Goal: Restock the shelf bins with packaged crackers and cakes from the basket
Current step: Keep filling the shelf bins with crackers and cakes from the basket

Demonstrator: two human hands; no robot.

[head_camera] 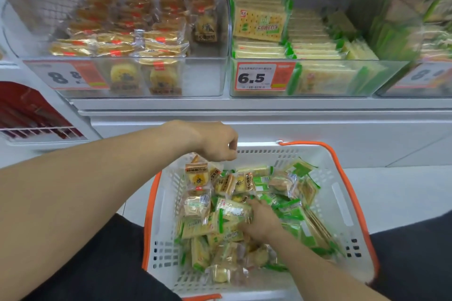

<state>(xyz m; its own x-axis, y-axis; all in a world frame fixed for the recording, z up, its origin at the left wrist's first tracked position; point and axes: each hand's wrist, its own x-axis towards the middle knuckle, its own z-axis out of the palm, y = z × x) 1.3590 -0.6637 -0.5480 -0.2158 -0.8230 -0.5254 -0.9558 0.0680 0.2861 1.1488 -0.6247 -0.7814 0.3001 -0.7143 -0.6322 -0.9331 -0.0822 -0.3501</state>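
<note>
A white basket [342, 193] with orange handles sits low in front of me, full of green cracker packs and round cake packs. My left hand [217, 142] hovers over its far left corner and pinches the top of a cake pack [197, 176], which hangs upright. My right hand [261, 221] reaches into the middle of the pile and grips a green cracker pack [232, 211]. On the shelf above, a clear left bin [203, 78] holds cake packs, and a clear middle bin [381, 76] holds rows of green cracker packs.
A third clear bin [415, 80] with green packs stands at the right edge. Price tags reading 8.8 [66, 76] and 6.5 [254, 77] are on the bin fronts. A red display [29, 107] sits at the left. White shelf ledge [244, 105] runs between bins and basket.
</note>
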